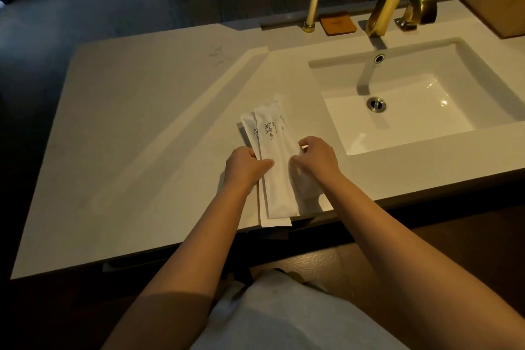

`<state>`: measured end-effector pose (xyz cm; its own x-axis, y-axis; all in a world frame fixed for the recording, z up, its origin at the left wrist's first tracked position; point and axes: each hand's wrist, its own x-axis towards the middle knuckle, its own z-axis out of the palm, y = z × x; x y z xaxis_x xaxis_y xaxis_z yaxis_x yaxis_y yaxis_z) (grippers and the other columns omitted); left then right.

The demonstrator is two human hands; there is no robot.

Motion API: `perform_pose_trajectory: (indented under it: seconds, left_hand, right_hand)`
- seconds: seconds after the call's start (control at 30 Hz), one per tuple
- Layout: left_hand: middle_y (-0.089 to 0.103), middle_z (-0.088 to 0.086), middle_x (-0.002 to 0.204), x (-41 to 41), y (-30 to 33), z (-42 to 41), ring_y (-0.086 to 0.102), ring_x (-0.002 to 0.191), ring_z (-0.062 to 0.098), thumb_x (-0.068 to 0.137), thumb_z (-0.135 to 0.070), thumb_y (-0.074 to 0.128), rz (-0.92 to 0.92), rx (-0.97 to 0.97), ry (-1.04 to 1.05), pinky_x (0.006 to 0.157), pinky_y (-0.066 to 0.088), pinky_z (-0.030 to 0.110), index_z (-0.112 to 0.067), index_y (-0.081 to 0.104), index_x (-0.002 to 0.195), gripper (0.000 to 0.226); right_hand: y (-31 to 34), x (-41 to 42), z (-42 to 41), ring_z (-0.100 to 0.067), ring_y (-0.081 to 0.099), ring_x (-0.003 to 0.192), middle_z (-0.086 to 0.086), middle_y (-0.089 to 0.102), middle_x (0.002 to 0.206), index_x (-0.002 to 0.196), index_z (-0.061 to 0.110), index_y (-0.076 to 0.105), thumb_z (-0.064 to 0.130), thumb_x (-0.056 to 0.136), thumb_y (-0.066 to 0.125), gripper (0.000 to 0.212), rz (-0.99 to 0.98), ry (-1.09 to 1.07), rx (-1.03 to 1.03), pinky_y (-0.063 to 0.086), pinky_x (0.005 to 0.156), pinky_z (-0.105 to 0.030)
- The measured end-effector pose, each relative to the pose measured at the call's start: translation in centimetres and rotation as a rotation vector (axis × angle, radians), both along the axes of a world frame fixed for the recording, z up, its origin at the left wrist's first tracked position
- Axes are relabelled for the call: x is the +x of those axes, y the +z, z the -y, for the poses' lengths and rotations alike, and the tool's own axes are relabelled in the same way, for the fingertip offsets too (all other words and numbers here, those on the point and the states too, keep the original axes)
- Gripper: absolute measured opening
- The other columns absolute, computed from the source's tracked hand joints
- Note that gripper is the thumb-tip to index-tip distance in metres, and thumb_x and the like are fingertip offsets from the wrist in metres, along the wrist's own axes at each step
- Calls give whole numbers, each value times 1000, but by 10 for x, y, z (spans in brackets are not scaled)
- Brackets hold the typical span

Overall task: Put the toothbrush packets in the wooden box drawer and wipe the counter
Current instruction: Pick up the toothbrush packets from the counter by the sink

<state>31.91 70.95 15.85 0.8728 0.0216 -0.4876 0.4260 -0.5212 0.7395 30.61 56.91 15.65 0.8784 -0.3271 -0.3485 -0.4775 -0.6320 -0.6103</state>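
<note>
At the middle of the pale counter (136, 128), toward its 6 o'clock edge, lies a stack of white toothbrush packets (274, 167), fanned slightly, the top one printed "BRUSHING TEETH". The left hand (244, 166) grips the stack's 9 o'clock side, fingers curled round the edges, thumb on top. The right hand (316, 160) pinches the 3 o'clock side with curled fingers. At 2 o'clock sits the white sink (426, 128), with a gold faucet (397, 3) behind it at 12 o'clock.

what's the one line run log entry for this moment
left hand: holds toothbrush packets | right hand: pinches packets | place: counter beside sink
</note>
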Motion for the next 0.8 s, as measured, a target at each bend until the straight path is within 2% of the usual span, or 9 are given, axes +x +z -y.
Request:
perform_pose_trajectory:
  seconds: [0.13,0.23,0.33,0.4,0.5,0.6,0.67,0.73,0.8]
  left_hand:
    - [65,4,100,-1,4,3,66,91,25,77,-20,69,-12,-52,1,81,57,44,-15,59,86,14]
    - [61,1,90,0,4,-2,63,88,24,78,-15,68,-81,-163,47,81,55,42,-21,53,80,17]
    - [61,4,96,1,2,-9,62,92,25,79,-12,67,-144,-240,95,82,54,41,-16,53,96,22]
    - [64,9,108,0,-1,-15,64,96,26,79,-9,67,-196,-317,128,85,55,42,-12,54,104,29]
    - [65,14,114,-3,-5,-24,65,98,26,79,-2,65,-261,-518,185,82,55,38,-7,56,110,33]
    - [65,15,109,-5,-4,-29,65,97,26,81,0,62,-280,-649,205,79,55,36,-3,56,112,31]
    - [66,15,104,-7,-1,-32,65,94,26,83,1,60,-275,-724,205,78,57,36,0,57,108,25]
    - [66,14,100,-9,2,-35,65,92,26,84,0,59,-258,-741,202,80,56,36,-3,59,99,15]
    - [67,11,98,-11,5,-38,66,91,24,83,-1,61,-231,-695,202,80,56,35,-6,60,97,14]
  right_hand:
    - [-1,-5,-7,-25,55,92,-13,61,109,109,4,56,10,78,60,32,50,-31,12,36,70,-26]
    - [0,-9,-16,-19,47,81,-8,59,96,104,3,57,10,85,49,22,26,-6,115,33,68,-25]
    - [2,-10,-19,-22,52,83,-7,60,94,100,7,60,11,86,47,19,20,-20,242,38,69,-28]
    - [4,-11,-15,-27,58,79,-11,65,92,86,14,61,11,82,53,10,12,-71,400,48,68,-32]
    - [9,-10,-3,-26,53,67,-9,61,79,71,20,62,10,78,61,12,-118,-113,691,44,60,-31]
    - [8,-8,9,-15,49,65,-4,57,76,75,18,63,6,79,65,13,-201,-110,942,43,56,-23]
    - [8,-10,12,-17,58,73,-5,63,82,84,15,64,6,81,64,9,-213,-101,1072,53,66,-26]
    - [9,-12,11,-18,64,69,-5,66,80,86,13,64,5,83,61,9,-198,-86,1086,57,64,-29]
    - [11,-14,7,-11,64,54,-1,67,67,82,13,63,2,83,60,11,-172,-87,1054,56,53,-23]
